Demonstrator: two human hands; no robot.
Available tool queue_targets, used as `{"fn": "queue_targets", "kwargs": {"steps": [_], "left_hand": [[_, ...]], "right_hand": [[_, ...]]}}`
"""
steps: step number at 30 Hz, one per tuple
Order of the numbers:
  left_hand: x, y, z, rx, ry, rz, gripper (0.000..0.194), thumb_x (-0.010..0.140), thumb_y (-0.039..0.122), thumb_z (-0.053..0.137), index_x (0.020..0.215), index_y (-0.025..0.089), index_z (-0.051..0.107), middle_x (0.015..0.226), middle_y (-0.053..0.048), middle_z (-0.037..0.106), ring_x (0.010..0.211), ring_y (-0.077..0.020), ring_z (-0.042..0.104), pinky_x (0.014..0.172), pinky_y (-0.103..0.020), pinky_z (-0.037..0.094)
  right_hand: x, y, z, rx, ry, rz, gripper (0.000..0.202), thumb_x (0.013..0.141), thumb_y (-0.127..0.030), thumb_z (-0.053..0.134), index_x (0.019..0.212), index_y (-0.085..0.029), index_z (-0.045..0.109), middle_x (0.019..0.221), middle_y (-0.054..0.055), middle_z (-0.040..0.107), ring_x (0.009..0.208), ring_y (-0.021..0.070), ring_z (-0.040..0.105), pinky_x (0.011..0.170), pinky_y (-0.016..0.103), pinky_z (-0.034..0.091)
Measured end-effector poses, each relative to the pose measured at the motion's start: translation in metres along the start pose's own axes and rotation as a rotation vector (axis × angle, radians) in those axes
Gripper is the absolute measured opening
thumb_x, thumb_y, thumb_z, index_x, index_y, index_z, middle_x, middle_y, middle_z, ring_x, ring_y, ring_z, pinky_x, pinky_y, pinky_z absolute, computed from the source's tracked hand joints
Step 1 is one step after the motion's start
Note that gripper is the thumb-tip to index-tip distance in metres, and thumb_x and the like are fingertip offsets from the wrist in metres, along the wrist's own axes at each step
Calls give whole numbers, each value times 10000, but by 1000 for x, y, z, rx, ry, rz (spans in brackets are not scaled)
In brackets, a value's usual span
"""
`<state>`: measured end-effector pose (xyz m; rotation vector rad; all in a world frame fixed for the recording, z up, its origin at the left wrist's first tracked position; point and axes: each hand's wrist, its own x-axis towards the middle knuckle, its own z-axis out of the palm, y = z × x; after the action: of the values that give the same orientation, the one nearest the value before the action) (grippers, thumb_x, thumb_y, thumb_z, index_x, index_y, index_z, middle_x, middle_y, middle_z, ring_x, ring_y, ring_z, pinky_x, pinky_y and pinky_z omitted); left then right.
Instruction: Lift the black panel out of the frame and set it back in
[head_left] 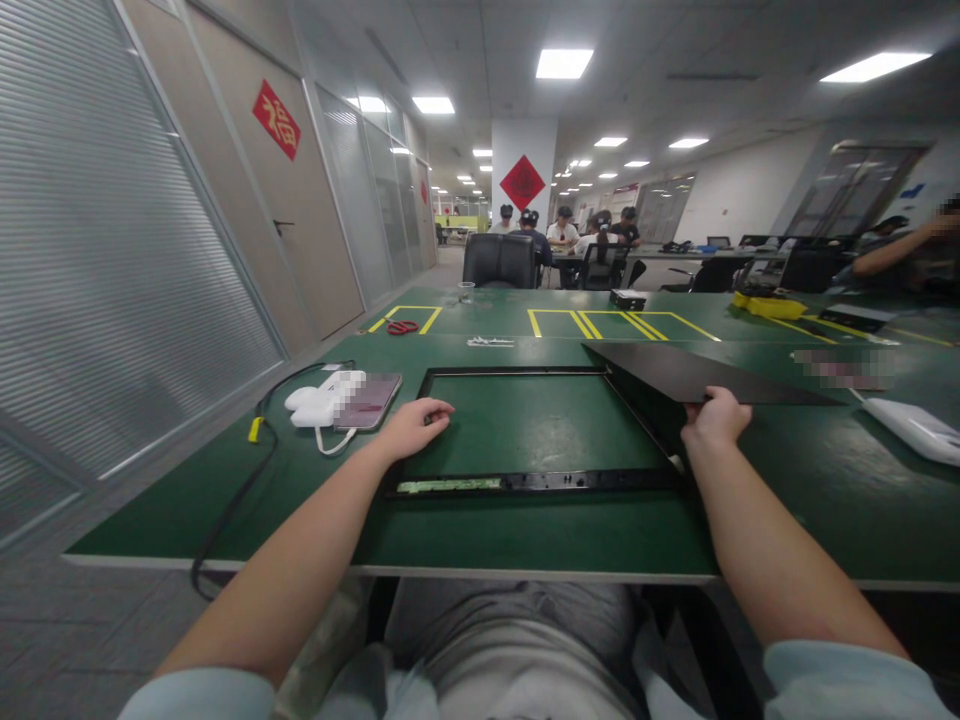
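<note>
We look down along two bare forearms onto a green work table [225, 500]. A black rectangular frame [525, 481] lies flat on it in front of us, the green surface showing through its open middle, with a narrow green circuit strip [448, 486] set into its near edge. Our left hand [415, 426] rests palm down on the frame's left side, fingers loosely curled and closed around nothing. Our right hand [716, 417] pinches the near edge of a thin black panel [697, 375], fingers closed on it, holding it tilted up above the frame's right side. To the left of the frame lie a smartphone [369, 401] and a white device [316, 403] with a black cable [240, 490]. Red scissors [403, 327] lie farther back. Other people sit at distant tables.
</note>
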<state>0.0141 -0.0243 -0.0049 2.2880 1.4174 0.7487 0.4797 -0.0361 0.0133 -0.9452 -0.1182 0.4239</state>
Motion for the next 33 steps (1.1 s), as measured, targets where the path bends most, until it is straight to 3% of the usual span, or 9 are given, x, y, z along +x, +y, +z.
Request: {"fn": "queue_targets", "kwargs": {"steps": [10, 21, 33], "left_hand": [[-1, 2, -1, -18, 16, -11, 376, 841, 389, 582, 1082, 181, 781, 992, -90, 789, 843, -238, 704, 873, -379, 568], [0, 0, 0, 8, 7, 7, 395, 851, 400, 559, 1080, 162, 776, 1021, -106, 780, 847, -236, 696, 876, -380, 566], [0, 0, 0, -8, 11, 0, 369, 831, 379, 576, 1073, 186, 777, 996, -91, 788, 841, -237, 704, 883, -380, 568]], "right_hand": [[24, 13, -5, -179, 29, 92, 280, 713, -68, 583, 881, -242, 441, 974, -18, 596, 830, 129, 648, 532, 202, 597], [16, 11, -4, -279, -22, 213, 191, 753, -34, 572, 847, -192, 520, 781, -30, 584, 633, 109, 614, 575, 272, 637], [23, 16, -7, -270, -19, 218, 215, 733, -31, 613, 857, -191, 541, 784, -25, 596, 610, 119, 618, 575, 302, 646]]}}
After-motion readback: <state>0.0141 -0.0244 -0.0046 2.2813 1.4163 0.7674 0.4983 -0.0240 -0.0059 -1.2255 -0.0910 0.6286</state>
